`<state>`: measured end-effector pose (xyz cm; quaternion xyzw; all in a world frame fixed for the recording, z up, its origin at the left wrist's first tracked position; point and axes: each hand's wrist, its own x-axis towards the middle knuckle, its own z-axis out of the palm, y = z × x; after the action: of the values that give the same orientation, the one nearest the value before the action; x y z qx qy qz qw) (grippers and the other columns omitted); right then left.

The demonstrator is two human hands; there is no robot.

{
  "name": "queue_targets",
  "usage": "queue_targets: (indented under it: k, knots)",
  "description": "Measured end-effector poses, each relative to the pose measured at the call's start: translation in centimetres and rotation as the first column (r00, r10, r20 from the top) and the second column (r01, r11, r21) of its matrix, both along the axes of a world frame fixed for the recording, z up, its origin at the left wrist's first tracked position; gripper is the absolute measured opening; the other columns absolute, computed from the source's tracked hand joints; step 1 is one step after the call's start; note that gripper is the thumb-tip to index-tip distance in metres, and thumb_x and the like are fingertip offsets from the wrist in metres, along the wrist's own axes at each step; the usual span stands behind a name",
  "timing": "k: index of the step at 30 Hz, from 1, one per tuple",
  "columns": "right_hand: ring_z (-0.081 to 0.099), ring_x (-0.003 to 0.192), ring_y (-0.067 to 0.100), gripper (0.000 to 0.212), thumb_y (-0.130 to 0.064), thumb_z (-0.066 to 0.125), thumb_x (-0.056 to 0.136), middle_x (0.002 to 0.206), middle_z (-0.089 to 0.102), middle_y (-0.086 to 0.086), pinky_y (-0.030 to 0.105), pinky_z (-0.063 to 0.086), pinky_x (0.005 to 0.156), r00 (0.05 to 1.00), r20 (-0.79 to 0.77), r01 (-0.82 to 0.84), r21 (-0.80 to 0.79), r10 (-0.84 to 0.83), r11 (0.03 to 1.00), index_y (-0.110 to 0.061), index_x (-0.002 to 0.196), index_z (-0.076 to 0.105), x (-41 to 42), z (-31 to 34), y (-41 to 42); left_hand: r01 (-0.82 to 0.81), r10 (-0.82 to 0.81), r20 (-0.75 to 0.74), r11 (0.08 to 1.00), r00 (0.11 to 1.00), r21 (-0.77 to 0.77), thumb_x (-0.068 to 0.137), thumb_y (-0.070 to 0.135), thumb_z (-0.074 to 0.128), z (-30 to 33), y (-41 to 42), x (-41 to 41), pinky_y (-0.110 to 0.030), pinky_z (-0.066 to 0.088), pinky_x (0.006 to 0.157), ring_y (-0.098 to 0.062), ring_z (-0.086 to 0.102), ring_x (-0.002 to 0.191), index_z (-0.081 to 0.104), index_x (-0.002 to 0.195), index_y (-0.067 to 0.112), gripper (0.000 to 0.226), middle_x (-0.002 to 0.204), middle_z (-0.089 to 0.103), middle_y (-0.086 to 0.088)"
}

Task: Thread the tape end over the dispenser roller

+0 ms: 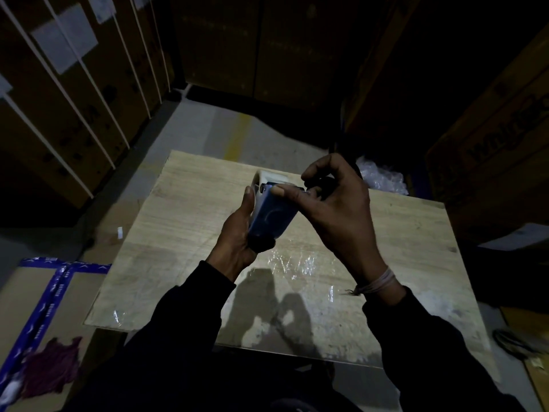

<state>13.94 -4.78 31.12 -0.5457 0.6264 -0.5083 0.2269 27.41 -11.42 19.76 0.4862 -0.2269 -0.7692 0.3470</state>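
I see my left hand gripping the tape dispenser above the table, right hand pinching its front end — tape seemingly unpulled — nothing taped yet, I judge.

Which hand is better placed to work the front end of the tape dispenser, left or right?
Right. The right hand already pinches at the front end of the tape dispenser. The left hand grips its body from the side and steadies it above the wooden board.
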Motion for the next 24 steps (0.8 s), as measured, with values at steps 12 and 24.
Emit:
queue_targets:
  k: [12, 24]
  knots:
    - [0.079, 0.075, 0.015, 0.027, -0.012, 0.085, 0.093, 0.083, 0.079, 0.001, 0.039, 0.064, 0.074, 0.989, -0.142, -0.05, 0.005, 0.05, 0.999, -0.008, 0.111, 0.065, -1.2, 0.1, 1.2, 0.008, -0.003, -0.104, 0.999, 0.995, 0.053, 0.099, 0.068, 0.051, 0.1, 0.3, 0.5, -0.025, 0.046, 0.037, -0.03, 0.059, 0.072, 0.069, 0.11, 0.016, 0.056, 0.093, 0.064, -0.015]
    - [0.074, 0.067, 0.018, 0.052, -0.042, 0.091, 0.082, 0.077, 0.073, 0.001, 0.042, 0.061, 0.067, 0.965, -0.26, 0.014, -0.051, -0.027, 0.999, -0.009, 0.113, 0.066, -0.5, 0.4, 1.4, 0.028, -0.023, 0.064, 0.996, 0.998, -0.083, 0.102, 0.069, 0.036, 1.3, 0.7, 0.6, -0.025, 0.047, 0.039, -0.03, 0.063, 0.068, 0.063, 0.142, 0.014, 0.073, 0.108, 0.071, -0.02]
